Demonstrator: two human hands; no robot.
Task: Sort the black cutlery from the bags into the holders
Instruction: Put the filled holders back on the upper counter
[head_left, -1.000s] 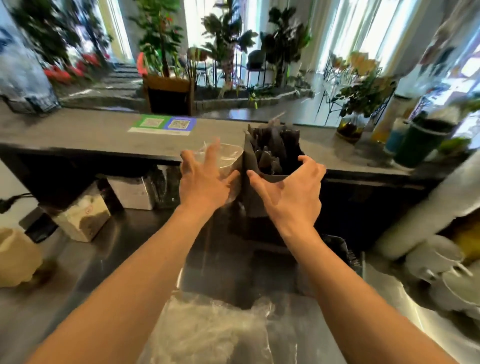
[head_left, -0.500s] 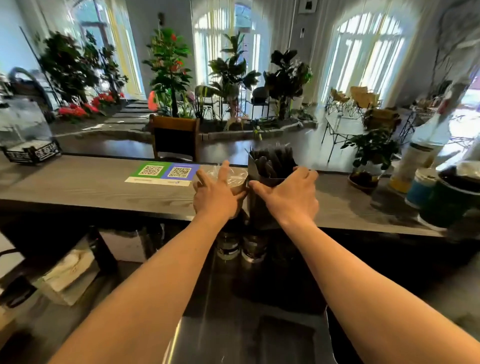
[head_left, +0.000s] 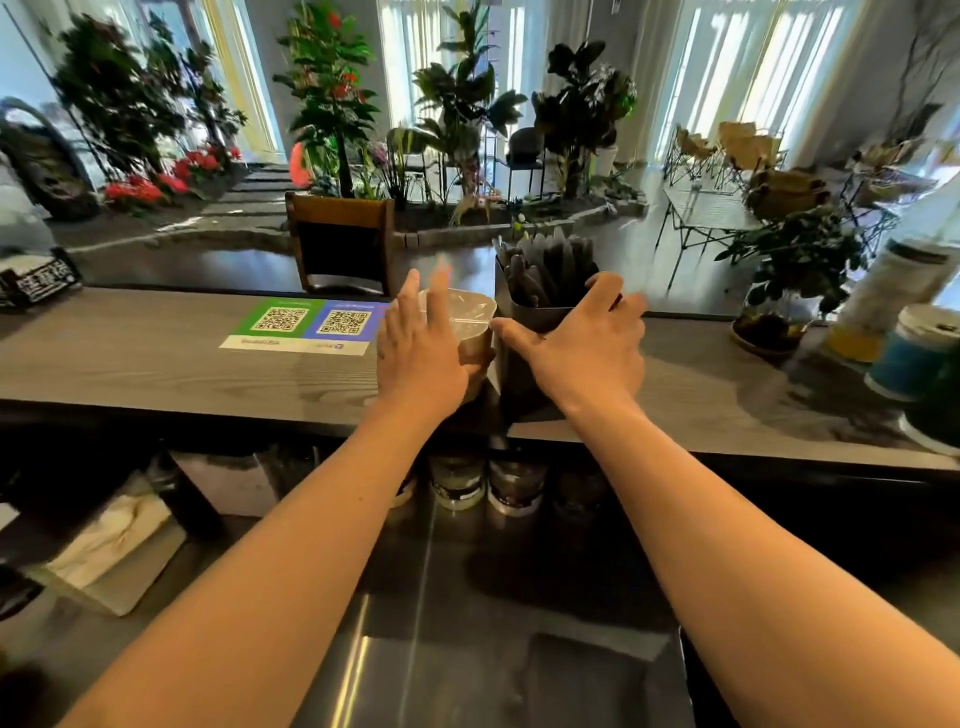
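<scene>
Your left hand (head_left: 421, 358) rests spread against the clear holder (head_left: 465, 322); your right hand (head_left: 582, 348) curls round the dark holder (head_left: 524, 332) of black cutlery (head_left: 550, 265). Two holders on the desk (head_left: 156, 364).

A: Non-task stuff? Wooden worktop (head_left: 156, 364) with a green-and-blue QR sticker (head_left: 306, 325) at 10 o'clock.
B: Potted plant (head_left: 789, 280) at 2 o'clock, blue-banded tub (head_left: 914, 353) at 3. Wooden chair (head_left: 340, 244) behind the worktop at 11.
A: Jars (head_left: 488, 483) below the edge, centre. Red flowers (head_left: 156, 182) far at 10.
</scene>
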